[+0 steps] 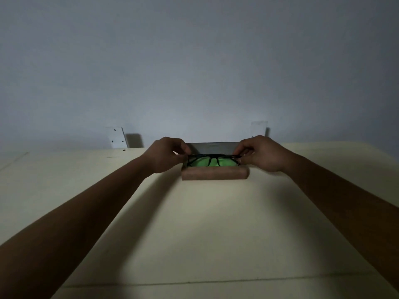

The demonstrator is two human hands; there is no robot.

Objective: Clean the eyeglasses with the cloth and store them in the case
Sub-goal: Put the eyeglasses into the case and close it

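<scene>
Cream table point(205, 234); open brown case point(214, 174) resting near far edge.

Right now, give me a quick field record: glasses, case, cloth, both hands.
glasses: black-framed eyeglasses, held level over the open case
case: brown rounded case on the cream table, lid up
cloth: green cloth lying inside the case, under the glasses
left hand: fingers pinch the left end of the frame
right hand: fingers pinch the right end
stage: glasses not yet released
</scene>
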